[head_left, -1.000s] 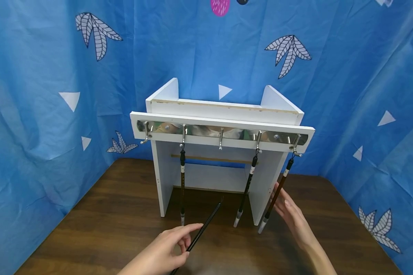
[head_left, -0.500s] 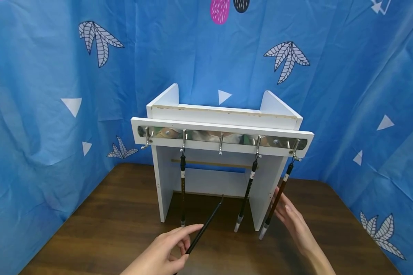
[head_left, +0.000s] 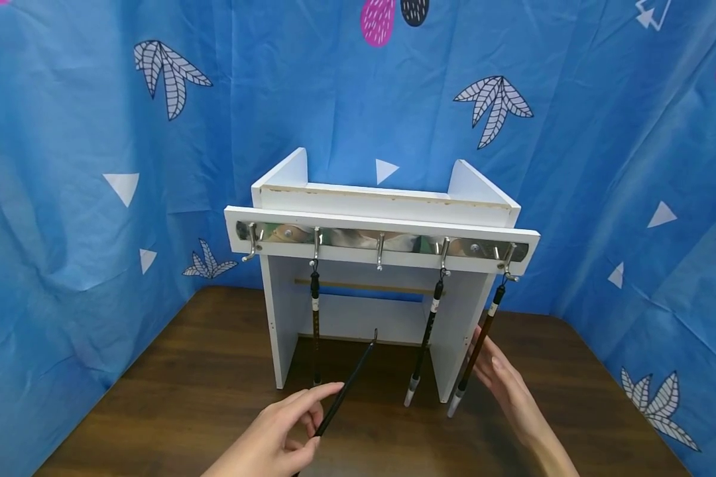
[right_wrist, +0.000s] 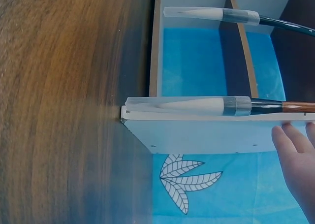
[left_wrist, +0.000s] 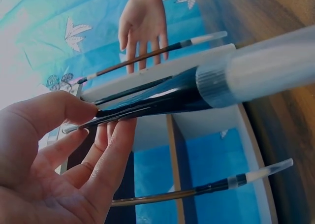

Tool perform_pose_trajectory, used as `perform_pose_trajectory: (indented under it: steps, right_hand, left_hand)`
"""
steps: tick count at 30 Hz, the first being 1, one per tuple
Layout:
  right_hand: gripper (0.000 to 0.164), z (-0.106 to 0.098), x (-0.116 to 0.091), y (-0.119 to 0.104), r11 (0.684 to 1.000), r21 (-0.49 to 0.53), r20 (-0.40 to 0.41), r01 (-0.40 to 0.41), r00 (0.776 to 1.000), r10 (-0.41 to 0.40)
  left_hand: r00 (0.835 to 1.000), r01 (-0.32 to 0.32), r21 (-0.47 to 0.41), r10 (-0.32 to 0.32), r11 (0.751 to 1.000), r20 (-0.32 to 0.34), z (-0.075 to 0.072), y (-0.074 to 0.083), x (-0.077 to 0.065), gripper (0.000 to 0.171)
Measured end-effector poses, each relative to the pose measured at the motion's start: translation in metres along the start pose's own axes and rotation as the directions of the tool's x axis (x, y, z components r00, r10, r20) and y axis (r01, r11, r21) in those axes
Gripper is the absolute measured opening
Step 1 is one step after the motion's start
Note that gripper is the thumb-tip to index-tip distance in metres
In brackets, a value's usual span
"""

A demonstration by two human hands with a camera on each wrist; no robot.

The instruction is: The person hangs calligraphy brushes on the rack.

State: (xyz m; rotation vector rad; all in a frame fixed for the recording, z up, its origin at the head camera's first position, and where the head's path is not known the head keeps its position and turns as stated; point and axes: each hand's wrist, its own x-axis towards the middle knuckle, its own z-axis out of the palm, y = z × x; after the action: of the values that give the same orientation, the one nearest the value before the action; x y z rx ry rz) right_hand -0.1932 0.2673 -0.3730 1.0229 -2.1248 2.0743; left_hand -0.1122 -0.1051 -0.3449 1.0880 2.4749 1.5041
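Observation:
My left hand point(head_left: 280, 427) pinches a black calligraphy brush point(head_left: 351, 384) between thumb and fingers. Its loop end tilts up and away, below the bare middle hook point(head_left: 380, 255); in the left wrist view, the capped bristle end point(left_wrist: 266, 66) points toward the camera side. Straight-fingered, my right hand point(head_left: 504, 384) lies at the white stand's right side panel, just behind a hanging reddish-brown brush point(head_left: 477, 348). A dark brush point(head_left: 427, 331) hangs one hook further left, and a brown brush point(head_left: 315, 318) hangs from the second hook from the left.
The white stand point(head_left: 277, 318) carries a hook board point(head_left: 346, 217) across its front, with several metal hooks. Its leftmost hook point(head_left: 252, 242) bears nothing. Underneath is a dark wooden table point(head_left: 173, 384), backed by a blue patterned curtain point(head_left: 346, 79).
The loop end of the black brush has risen slightly toward the middle hook. My right hand keeps its place by the stand, and the head view has tilted a little upward.

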Motion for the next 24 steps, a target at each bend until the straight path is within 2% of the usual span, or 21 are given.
perform_pose_trajectory:
  steps: [11, 24]
  right_hand:
    - [0.045, -0.0012, -0.0012, 0.0022, 1.000, 0.002, -0.001, 0.000, 1.000, 0.000]
    - [0.045, -0.0012, -0.0003, 0.0011, 1.000, -0.008, -0.009, -0.012, 1.000, 0.012]
  left_hand:
    - [0.996, -0.029, 0.005, 0.030, 1.000, -0.088, -0.0021, 0.0027, -0.0012, 0.065]
    - [0.996, -0.018, -0.001, 0.018, 1.000, -0.091, -0.0045, 0.0040, -0.0024, 0.063]
